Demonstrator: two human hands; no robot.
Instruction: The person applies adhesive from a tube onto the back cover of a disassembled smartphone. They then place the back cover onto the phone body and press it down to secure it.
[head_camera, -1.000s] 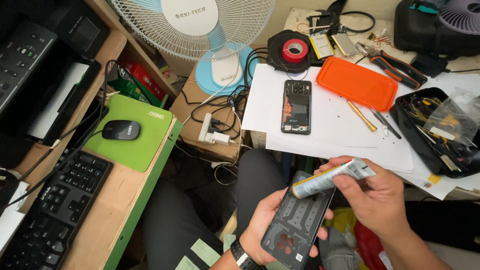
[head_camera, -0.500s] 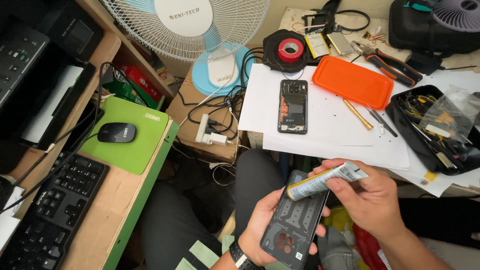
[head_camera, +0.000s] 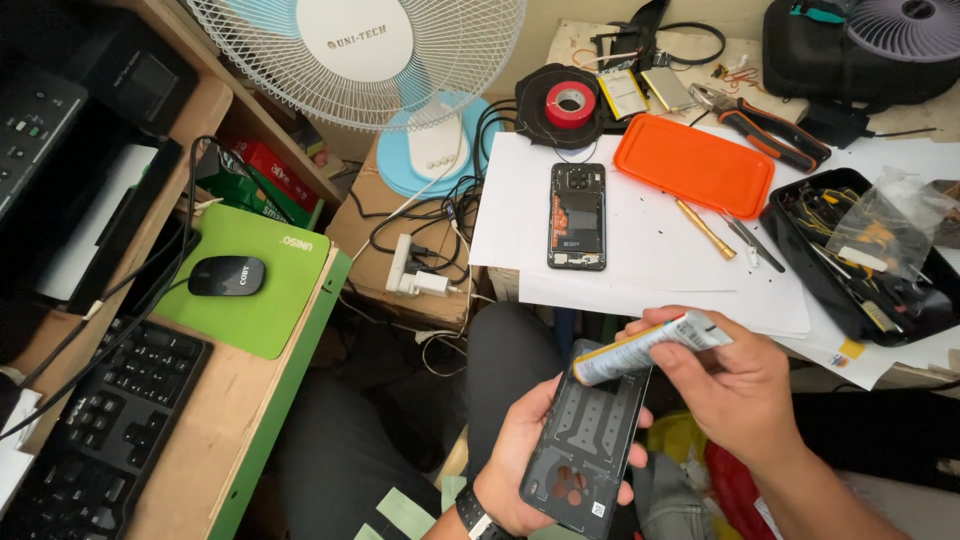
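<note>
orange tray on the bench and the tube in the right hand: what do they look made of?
Orange tray: likely silicone or soft plastic; matte, rounded moulded rim, no glare. Tube: probably thin metal or laminate; silvery body, creased and flattened at the tail where the right hand pinches it. Can't tell which.

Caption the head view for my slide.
Left hand holds a phone back cover; right hand holds a glue tube over it.

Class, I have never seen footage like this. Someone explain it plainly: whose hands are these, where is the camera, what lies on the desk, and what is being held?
The camera sits on a person's head, looking down at their own hands. The left hand holds a dark phone back cover, inner side up. The right hand holds a small tube, its tip at the cover's top edge. On white paper lie an opened phone, an orange tray and pliers.
</note>
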